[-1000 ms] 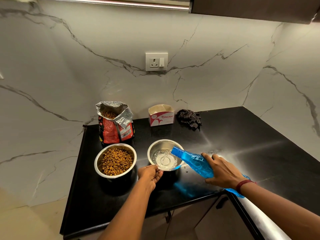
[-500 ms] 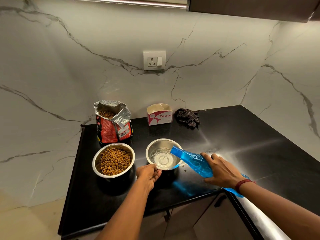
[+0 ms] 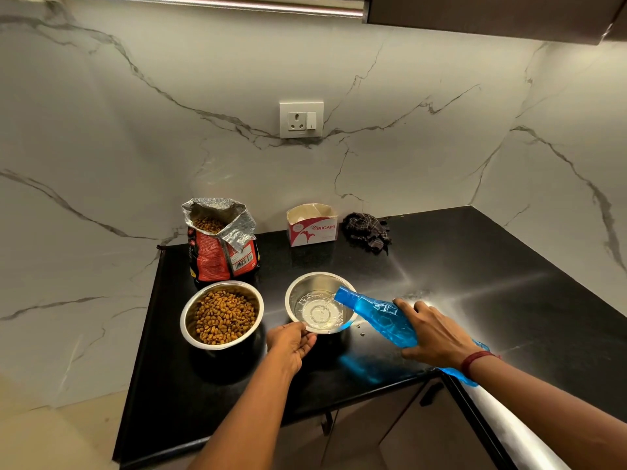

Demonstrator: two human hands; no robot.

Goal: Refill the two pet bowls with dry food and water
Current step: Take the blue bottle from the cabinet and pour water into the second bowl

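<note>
Two steel bowls stand side by side on the black counter (image 3: 475, 283). The left bowl (image 3: 186, 320) is full of brown dry food. The right bowl (image 3: 305, 283) holds a shallow pool of water. My right hand (image 3: 437, 337) grips a blue plastic bottle (image 3: 376, 313), tipped on its side with its neck over the right bowl's rim, and a thin stream of water runs from it into the bowl. My left hand (image 3: 291, 344) holds the near rim of that bowl. The open red food bag (image 3: 220, 245) stands behind the left bowl.
A small pink-and-white carton (image 3: 312, 227) and a crumpled dark cloth (image 3: 368, 230) sit at the back by the marble wall. A wall socket (image 3: 301, 119) is above them. A few small crumbs (image 3: 360, 329) lie right of the water bowl. The counter's front edge is close below my hands.
The water in the right bowl has risen a little while the bottle stays tipped. Both hands keep their places; only the camera has shifted slightly.
</note>
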